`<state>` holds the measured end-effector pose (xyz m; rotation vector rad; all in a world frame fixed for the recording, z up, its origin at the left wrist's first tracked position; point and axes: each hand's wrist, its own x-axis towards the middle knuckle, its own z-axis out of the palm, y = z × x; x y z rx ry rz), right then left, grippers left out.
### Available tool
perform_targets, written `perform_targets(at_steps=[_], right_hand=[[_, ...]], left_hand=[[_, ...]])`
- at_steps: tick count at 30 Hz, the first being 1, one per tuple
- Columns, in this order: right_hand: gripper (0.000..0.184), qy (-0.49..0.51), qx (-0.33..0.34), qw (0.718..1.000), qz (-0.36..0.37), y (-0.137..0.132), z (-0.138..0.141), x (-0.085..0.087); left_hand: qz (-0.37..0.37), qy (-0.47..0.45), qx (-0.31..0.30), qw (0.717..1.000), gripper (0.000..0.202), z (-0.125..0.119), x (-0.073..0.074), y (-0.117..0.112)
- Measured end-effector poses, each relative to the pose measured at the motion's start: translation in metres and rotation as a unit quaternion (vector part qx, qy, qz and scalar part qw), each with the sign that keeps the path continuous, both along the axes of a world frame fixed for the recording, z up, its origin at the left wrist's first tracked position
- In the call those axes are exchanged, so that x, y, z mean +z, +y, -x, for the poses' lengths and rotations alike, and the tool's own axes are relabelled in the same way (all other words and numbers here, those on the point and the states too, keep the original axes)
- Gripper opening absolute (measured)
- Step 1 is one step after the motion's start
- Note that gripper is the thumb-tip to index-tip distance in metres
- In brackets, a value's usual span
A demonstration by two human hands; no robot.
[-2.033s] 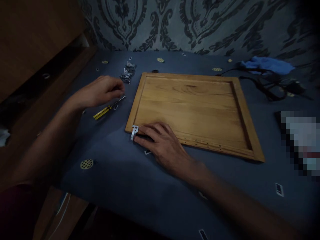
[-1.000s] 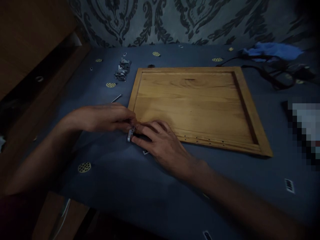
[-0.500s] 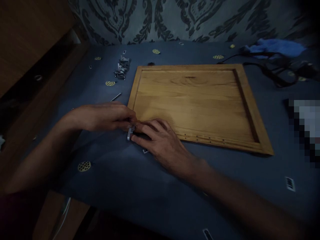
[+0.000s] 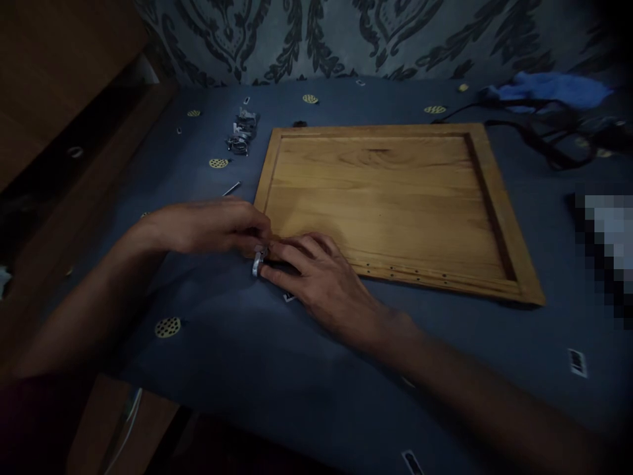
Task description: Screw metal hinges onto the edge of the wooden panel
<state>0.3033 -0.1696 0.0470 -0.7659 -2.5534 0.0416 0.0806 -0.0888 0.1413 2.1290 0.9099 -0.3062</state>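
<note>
Where the wall with its dark scrolled pattern meets the work surface, a blue cloth-covered table begins, printed with yellow fruit shapes and small labels. Brown wooden furniture bounds it on the left. The light is dim, and shadow swallows the outer corners.

The wooden panel, a framed board, lies flat near the middle, its far edge short of the wall. A strip of cloth runs between its right edge and a pixelated object; a broader stretch lies between its front edge and the table's near edge.

The right hand spans the panel's front edge near the left corner, with index finger and thumb holding a metal fitting there. The left hand meets it from the left, fingertips drawn narrowly together at the fitting; whether they pinch anything cannot be told.

Black glasses and a blue crumpled item sit by the far right corner. Metal hardware is heaped beyond the left hand. Smaller are the metal fitting, at the panel's front left corner, and a thin metal shaft showing just behind the left hand.
</note>
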Motion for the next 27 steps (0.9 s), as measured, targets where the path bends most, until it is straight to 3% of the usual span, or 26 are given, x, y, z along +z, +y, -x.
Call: perform_targets(at_steps=[16,27], right_hand=[[0.028,-0.01,0.0,1.0,0.007,-0.0007,-0.0005,0.0019],[0.031,0.009,0.006,1.0,-0.004,0.0001,-0.001,-0.0011]], left_hand=[[0.06,-0.055,0.009,0.997,0.027,-0.0007,-0.0044,0.0036],[0.027,-0.058,-0.012,0.998,0.026,0.0049,0.0005,0.005]])
